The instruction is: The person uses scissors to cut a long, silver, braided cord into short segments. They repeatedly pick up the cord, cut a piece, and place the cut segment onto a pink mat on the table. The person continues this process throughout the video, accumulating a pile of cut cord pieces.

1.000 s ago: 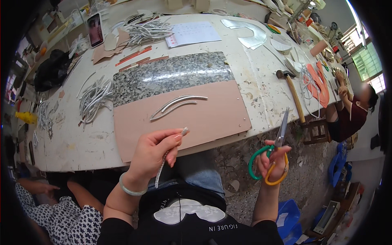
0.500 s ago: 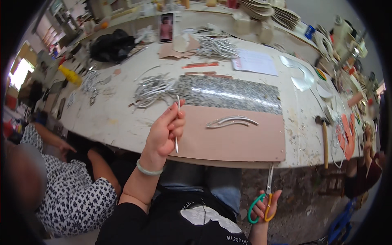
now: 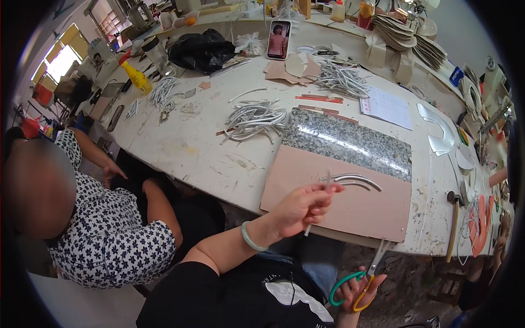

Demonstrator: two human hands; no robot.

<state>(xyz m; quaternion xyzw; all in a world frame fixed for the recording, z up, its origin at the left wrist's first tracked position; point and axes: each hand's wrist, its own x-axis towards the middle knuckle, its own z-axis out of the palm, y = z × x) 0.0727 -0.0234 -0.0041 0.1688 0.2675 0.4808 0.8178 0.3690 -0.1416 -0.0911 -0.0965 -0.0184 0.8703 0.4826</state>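
Note:
A thin silver-white strip [image 3: 307, 229] is pinched in the fingers of my left hand [image 3: 301, 210], over the front of a pink-brown board [image 3: 290, 180]. Just beyond those fingertips, several curved silver strips [image 3: 358, 177] lie together on the board. My right hand [image 3: 372, 290] is low at the table's front edge, with fingers through the loops of scissors [image 3: 376, 262] that have one green and one orange handle. The scissors' blades point up toward the board's near right corner. A loose pile of similar strips [image 3: 254, 121] lies left of the board.
A speckled stone slab [image 3: 350, 139] borders the board's far side. A hammer [image 3: 453, 224] lies at the right. Behind are another strip bundle [image 3: 344, 76], a paper sheet [image 3: 388, 106], a phone [image 3: 279, 39] and a black bag [image 3: 199, 50]. A person in a patterned top [image 3: 109, 240] sits left.
My left hand, still pinching the strip, has moved right and lower, toward the strips on the board. The whole view has shifted, so the table appears farther right. The scissors remain in my right hand.

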